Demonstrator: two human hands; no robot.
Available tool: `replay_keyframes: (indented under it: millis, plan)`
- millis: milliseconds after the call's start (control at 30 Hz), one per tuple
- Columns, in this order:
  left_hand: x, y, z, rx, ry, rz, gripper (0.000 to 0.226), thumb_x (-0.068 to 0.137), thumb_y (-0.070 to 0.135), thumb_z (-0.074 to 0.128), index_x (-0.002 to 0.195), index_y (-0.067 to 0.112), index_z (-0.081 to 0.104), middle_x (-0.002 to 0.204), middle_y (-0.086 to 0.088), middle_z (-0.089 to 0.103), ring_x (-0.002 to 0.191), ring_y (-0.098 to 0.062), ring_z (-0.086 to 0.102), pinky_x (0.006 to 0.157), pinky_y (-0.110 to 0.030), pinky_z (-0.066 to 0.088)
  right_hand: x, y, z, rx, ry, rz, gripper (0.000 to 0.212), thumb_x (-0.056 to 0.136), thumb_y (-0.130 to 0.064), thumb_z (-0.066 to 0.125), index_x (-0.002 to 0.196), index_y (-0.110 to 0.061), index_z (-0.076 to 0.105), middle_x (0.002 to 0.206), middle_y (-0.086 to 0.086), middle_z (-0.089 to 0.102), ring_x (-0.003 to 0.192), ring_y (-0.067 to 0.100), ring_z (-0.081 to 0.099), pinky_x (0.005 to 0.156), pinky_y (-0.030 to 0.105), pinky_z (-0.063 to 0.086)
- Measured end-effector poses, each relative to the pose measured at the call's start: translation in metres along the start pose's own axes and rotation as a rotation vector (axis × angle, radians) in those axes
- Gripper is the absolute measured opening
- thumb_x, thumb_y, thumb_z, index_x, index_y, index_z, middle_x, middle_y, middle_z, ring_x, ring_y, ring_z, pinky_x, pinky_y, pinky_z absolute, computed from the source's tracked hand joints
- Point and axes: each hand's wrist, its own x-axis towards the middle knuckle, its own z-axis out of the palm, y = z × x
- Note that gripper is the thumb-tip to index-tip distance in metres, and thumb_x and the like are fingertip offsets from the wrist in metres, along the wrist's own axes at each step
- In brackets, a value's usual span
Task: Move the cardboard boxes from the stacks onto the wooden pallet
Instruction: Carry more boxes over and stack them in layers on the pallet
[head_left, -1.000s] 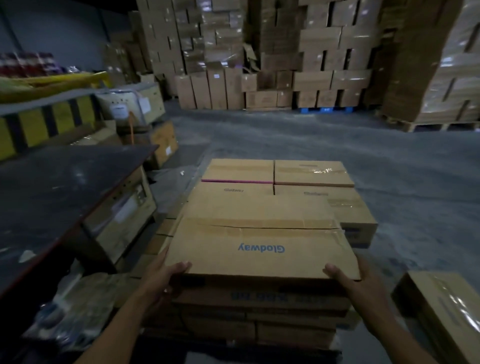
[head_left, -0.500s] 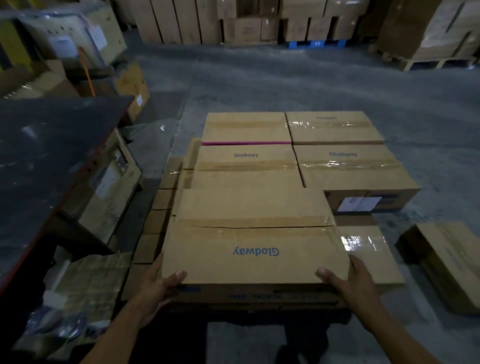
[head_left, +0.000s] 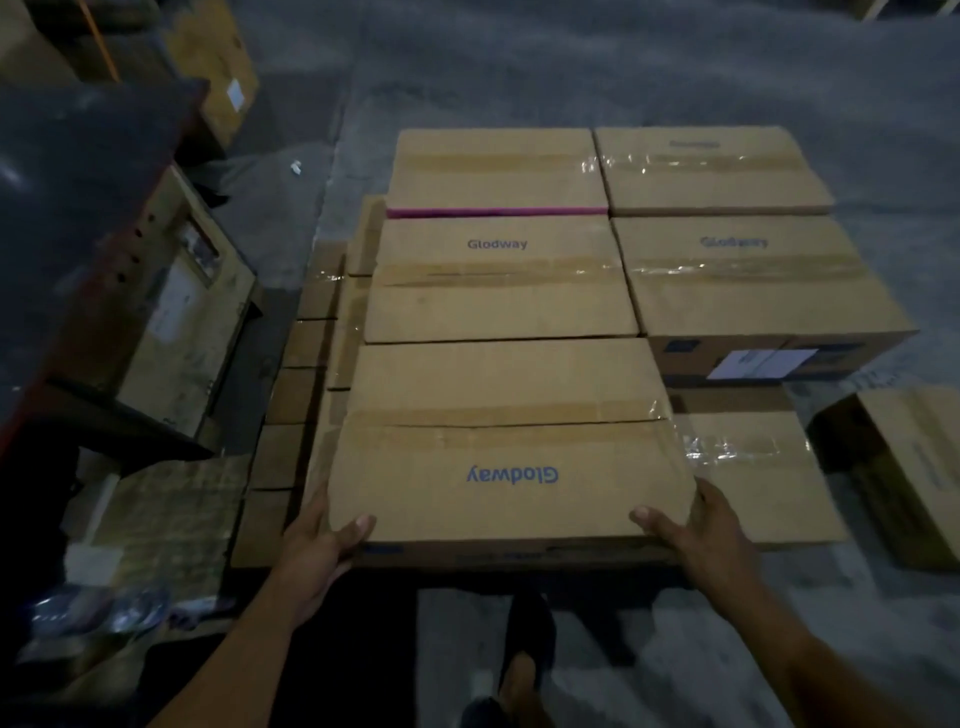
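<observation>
The left hand (head_left: 318, 543) and right hand (head_left: 702, 530) each grip a near corner of the Glodway carton (head_left: 511, 441), thumbs on top, fingers probably curled underneath, where dim light hides them. The carton lies at the wooden pallet's (head_left: 278, 457) near left, touching the rear carton (head_left: 498, 280). It should be squared to that neighbour before the fingers slide out.

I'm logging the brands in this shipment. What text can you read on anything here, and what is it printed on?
"Glodway", upside down to the camera: top of the nearest box.
"Glodway": top of the box behind it.
"Glodway", blurred but legible: top of the middle right box.
Too blurred to read: the white label on that box's side, and the faint print on the far right box.
</observation>
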Motion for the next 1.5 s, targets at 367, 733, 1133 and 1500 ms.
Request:
replay_keyframes:
  millis: [367, 733, 1133, 1500]
  plan:
    - [0.031, -0.025, 0.012, 0.093, 0.106, 0.006, 0.072, 0.091, 0.006, 0.070, 0.150, 0.035, 0.040, 0.136, 0.014, 0.055, 0.129, -0.022, 0.051, 0.111, -0.044, 0.038, 0.031, 0.011, 0.023, -0.122, 0.006, 0.046, 0.085, 0.082, -0.028, 0.083, 0.149, -0.006, 0.035, 0.148, 0.018, 0.049, 0.135, 0.037, 0.045, 0.105, 0.040, 0.038]
    - [0.020, -0.005, 0.031, 0.691, 0.322, 0.163, 0.083, 0.086, 0.017, 0.078, 0.154, 0.010, 0.031, 0.140, -0.023, 0.052, 0.126, -0.042, 0.051, 0.100, -0.046, 0.044, 0.042, 0.018, 0.019, -0.236, -0.058, 0.081, 0.121, 0.065, -0.067, 0.081, 0.151, 0.001, 0.029, 0.144, 0.024, 0.048, 0.128, 0.039, 0.050, 0.105, 0.046, 0.046]
    - [-0.084, 0.129, 0.135, 0.939, 0.243, 0.696, 0.058, 0.096, 0.033, 0.064, 0.144, 0.004, 0.050, 0.143, -0.020, 0.054, 0.132, -0.036, 0.050, 0.108, -0.044, 0.040, -0.038, -0.030, -0.096, -0.135, 0.290, -0.111, 0.072, 0.096, -0.045, 0.063, 0.151, -0.006, 0.037, 0.154, 0.018, 0.042, 0.138, 0.034, 0.042, 0.111, 0.041, 0.034]
    - [-0.171, 0.172, 0.349, 0.961, 0.016, 1.067, 0.053, 0.097, 0.038, 0.062, 0.143, 0.013, 0.053, 0.143, -0.009, 0.057, 0.130, -0.027, 0.052, 0.106, -0.039, 0.041, -0.060, 0.020, -0.274, -0.037, 0.610, -0.148, 0.063, 0.095, -0.043, 0.063, 0.144, -0.007, 0.046, 0.146, 0.019, 0.050, 0.130, 0.037, 0.050, 0.101, 0.041, 0.042]
